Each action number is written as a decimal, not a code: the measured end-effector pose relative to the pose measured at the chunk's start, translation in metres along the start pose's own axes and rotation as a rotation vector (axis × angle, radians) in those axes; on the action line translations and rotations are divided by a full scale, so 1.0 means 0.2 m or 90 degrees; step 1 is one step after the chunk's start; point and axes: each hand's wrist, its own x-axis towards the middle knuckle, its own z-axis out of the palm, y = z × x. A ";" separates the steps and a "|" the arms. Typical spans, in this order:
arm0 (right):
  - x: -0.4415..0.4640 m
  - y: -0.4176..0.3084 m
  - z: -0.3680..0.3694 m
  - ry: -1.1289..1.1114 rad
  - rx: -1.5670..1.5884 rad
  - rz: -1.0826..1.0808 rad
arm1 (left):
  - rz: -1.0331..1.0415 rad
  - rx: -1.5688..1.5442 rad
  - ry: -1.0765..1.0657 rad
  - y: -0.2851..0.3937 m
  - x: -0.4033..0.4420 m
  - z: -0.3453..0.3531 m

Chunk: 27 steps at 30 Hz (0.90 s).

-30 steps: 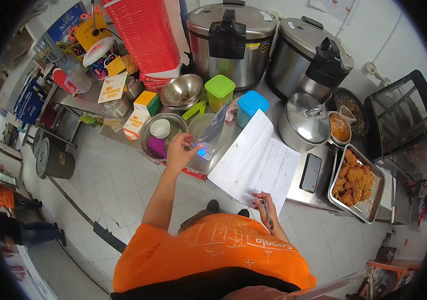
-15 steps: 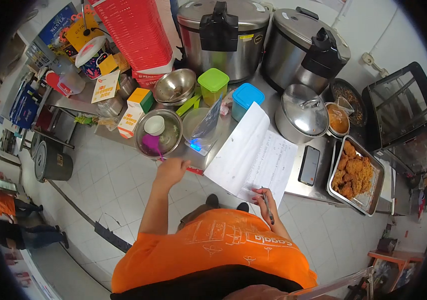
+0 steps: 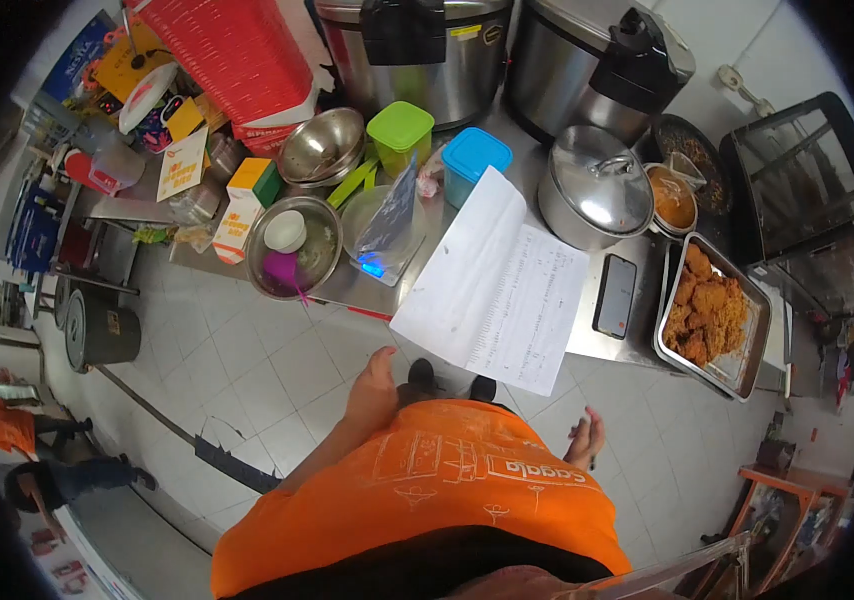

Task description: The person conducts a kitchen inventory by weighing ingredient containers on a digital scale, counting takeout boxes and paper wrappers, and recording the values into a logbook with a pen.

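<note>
My left hand (image 3: pixel 374 390) hangs in front of the orange shirt, below the counter edge, with its fingers extended and nothing in it. Lower right, beside the shirt, is my right hand (image 3: pixel 584 438), its fingers partly curled. A short dark end of the pen (image 3: pixel 593 463) shows under that hand; the rest is hidden. The open notebook (image 3: pixel 507 290) with handwritten lines lies on the counter, its lower part overhanging the edge. Neither hand touches it. To its right rests a black phone (image 3: pixel 615 296).
A steel bowl (image 3: pixel 322 265) holds a white cup and a purple spoon. A lidded pot (image 3: pixel 595 190), a tray (image 3: pixel 762 345) of fried chicken, green (image 3: pixel 400 135) and blue (image 3: pixel 475 165) lidded containers, and large rice cookers (image 3: pixel 412 80) crowd the counter. Other people (image 3: pixel 77 480) stand far left.
My right hand has left the notebook page and dropped down to the right. My left hand has drawn back from the counter edge toward my body. The view has shifted slightly.
</note>
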 end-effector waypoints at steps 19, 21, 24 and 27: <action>-0.10 -1.10 0.40 -0.333 0.352 -0.256 | 0.073 -0.797 -0.493 0.63 0.26 0.48; -0.07 -1.03 0.39 -0.323 0.352 -0.110 | 0.155 -0.738 -0.423 0.67 0.25 0.38; 0.01 -0.89 0.30 -0.312 0.318 -0.138 | 0.389 -0.448 -0.151 0.63 0.26 0.21; 0.06 -0.79 0.21 -0.339 0.308 -0.061 | 0.487 -0.132 0.130 0.50 0.26 0.09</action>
